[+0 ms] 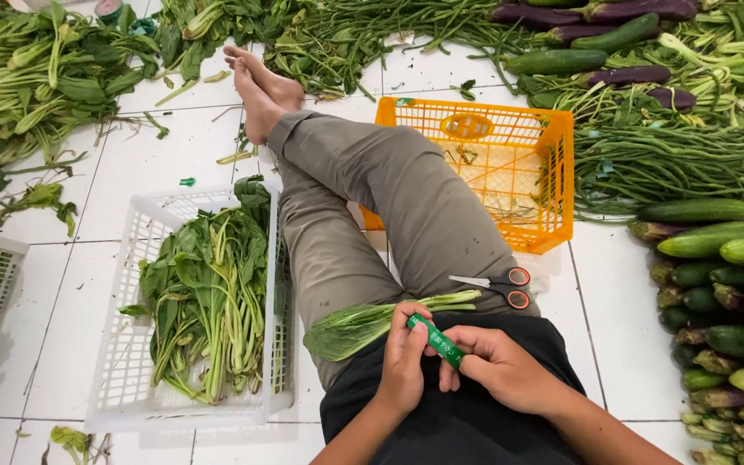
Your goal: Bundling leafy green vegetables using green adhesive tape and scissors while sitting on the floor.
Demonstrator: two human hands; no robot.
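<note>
On the far left we see loose leafy greens (27, 77) spread over the white tiled floor (122, 164), and nearer us a white plastic basket (131, 405) holding a pile of leafy stalks (208, 301). To its right lie our crossed legs in grey-green trousers, bare feet pointing away.

Across our lap rests a small bundle of greens (363, 323), leaves to the left and pale stems to the right. Our left hand (402, 357) comes up from below with the wrist bent inward; its fingers (408, 331) are curled closed and pinch the left end of a strip of green tape (437, 341), right against the bundle. The tape runs slantwise down to the right, into our right hand (497, 366), which lies palm-down over the dark shirt, forearm coming in from the lower right. Its thumb and forefinger are nipped shut on the tape's lower end; the other fingers are loosely folded.

Just beyond the right hand, scissors (499, 284) with red-rimmed handles rest on our thigh. Further right stands an orange basket (553, 172), then long beans (682, 155), and cucumbers (716, 245) stacked along the right edge.
</note>
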